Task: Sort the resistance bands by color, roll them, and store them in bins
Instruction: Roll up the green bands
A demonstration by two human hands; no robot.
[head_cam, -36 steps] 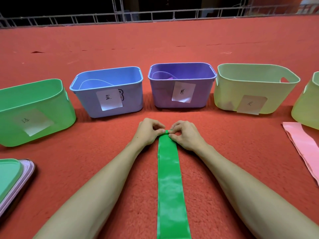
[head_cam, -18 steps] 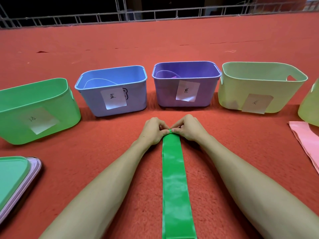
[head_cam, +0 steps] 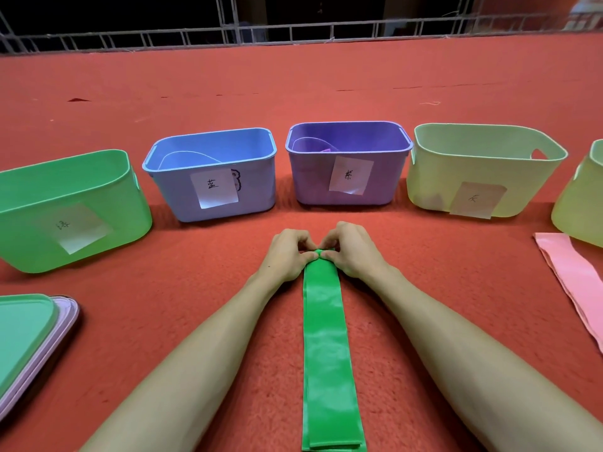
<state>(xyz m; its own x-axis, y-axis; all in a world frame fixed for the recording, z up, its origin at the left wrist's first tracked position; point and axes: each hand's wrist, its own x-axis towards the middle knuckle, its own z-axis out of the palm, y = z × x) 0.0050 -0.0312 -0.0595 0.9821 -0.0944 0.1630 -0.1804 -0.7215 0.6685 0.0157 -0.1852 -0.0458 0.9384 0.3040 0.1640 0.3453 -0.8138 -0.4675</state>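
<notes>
1. A long, flat green rubber resistance band (head_cam: 323, 337) lies lengthwise on the red carpet (head_cam: 163, 288).
2. The left hand (head_cam: 287, 256) and right hand (head_cam: 355, 252) pinch its far end (fingers (head_cam: 308, 256) curled onto it), near the purple plastic bin (head_cam: 385, 190).

Looking like a carpeted stage or event floor rather than a home or workshop. Running wide and far back in red carpet (head_cam: 293, 86), ending at a metal truss railing (head_cam: 326, 32) with darkness lying beyond. Carrying everything straight on the carpet pile: a green bin (head_cam: 32, 197), a blue bin (head_cam: 173, 194), a purple bin (head_cam: 310, 184) and a pale yellow bin (head_cam: 434, 177) standing in a row, each wearing a handwritten paper label (head_cam: 214, 188). Keeping stacked bin lids (head_cam: 23, 334) at the near left.
</notes>
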